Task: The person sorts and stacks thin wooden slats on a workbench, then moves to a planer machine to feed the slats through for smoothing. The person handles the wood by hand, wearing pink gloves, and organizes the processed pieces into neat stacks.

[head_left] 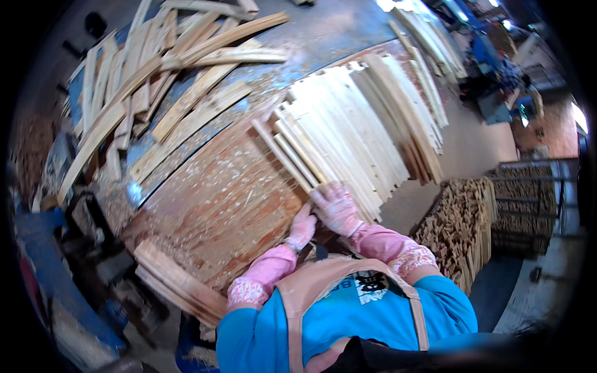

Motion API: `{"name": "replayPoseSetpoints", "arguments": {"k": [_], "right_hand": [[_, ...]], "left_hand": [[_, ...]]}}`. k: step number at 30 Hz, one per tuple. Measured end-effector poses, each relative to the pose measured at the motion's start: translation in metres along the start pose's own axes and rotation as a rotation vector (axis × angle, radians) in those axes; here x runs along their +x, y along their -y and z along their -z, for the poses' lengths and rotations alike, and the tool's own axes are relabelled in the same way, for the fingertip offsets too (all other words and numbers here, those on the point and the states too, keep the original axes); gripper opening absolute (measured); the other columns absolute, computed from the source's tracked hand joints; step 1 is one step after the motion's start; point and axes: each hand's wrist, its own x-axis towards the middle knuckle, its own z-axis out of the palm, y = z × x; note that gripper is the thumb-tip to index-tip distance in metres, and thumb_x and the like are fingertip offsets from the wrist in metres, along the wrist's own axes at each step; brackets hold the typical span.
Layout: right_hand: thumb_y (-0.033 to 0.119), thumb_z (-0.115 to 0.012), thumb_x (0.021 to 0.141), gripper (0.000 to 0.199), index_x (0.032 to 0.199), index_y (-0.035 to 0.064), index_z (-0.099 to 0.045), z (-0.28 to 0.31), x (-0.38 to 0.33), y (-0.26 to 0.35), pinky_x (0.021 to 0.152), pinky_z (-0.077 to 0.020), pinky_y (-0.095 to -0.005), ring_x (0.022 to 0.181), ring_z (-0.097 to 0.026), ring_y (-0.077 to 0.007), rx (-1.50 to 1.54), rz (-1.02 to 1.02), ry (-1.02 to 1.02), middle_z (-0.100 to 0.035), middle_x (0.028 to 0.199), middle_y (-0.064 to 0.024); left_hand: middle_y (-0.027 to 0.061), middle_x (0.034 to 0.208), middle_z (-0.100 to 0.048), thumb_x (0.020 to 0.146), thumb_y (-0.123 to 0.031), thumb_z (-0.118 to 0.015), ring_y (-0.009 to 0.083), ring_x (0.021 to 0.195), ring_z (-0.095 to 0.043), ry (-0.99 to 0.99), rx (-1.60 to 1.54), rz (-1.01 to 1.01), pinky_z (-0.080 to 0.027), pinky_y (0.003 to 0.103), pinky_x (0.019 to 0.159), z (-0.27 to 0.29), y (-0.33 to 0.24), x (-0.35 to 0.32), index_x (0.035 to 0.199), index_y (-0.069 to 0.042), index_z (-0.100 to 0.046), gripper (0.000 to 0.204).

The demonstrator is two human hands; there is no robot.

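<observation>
A row of pale wooden slats (336,118) lies side by side on a worn plywood board (217,199). My right hand (337,208), in a pinkish-white work glove, rests over the near ends of the leftmost slats with its fingers spread. Just left of it, my gloved left hand (301,229) touches the near end of the outermost slat (283,154), fingers stretched forward. Neither hand is wrapped around a slat, as far as I can see. The undersides of both hands are hidden.
Loose, crooked wood strips (137,81) are heaped at the far left. Some boards (177,280) lie at the board's near left corner. On the right stand a big stack of cut wood (460,224) and a loaded rack (525,202). Blue machinery (59,273) flanks the left side.
</observation>
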Motion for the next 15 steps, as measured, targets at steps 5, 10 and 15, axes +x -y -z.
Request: {"name": "replayPoseSetpoints", "arguments": {"k": [5, 10, 15], "right_hand": [[0.028, -0.068, 0.09, 0.056, 0.143, 0.0145, -0.056, 0.008, -0.003, 0.008, 0.094, -0.0534, -0.049, 0.114, -0.067, -0.0344, -0.018, -0.136, 0.373, -0.07, 0.121, -0.0136], [0.024, -0.07, 0.088, 0.051, 0.137, 0.0135, -0.057, -0.013, -0.009, 0.001, 0.082, -0.0548, -0.0506, 0.099, -0.069, -0.0384, 0.131, -0.32, 0.161, -0.07, 0.101, -0.018], [0.017, -0.07, 0.086, 0.049, 0.135, 0.012, -0.068, 0.039, -0.017, -0.037, 0.088, -0.055, -0.0462, 0.102, -0.068, -0.0371, 0.555, -0.371, 0.084, -0.069, 0.105, -0.0179]], "left_hand": [[0.0091, 0.151, -0.058, 0.087, 0.007, -0.05, 0.0213, 0.139, -0.053, 0.085, -0.241, 0.199, -0.041, 0.033, 0.119, 0.014, 0.009, 0.007, 0.162, -0.003, -0.041, 0.076], [0.0137, 0.162, -0.046, 0.084, 0.008, -0.051, 0.0266, 0.141, -0.052, 0.158, -0.318, 0.114, -0.038, 0.036, 0.123, 0.014, -0.018, 0.003, 0.165, -0.001, -0.032, 0.084], [0.0132, 0.148, -0.054, 0.09, 0.005, -0.052, 0.0244, 0.122, -0.062, 0.13, -0.185, 0.209, -0.059, 0.035, 0.092, 0.008, -0.004, 0.01, 0.165, -0.004, -0.031, 0.079]]}}
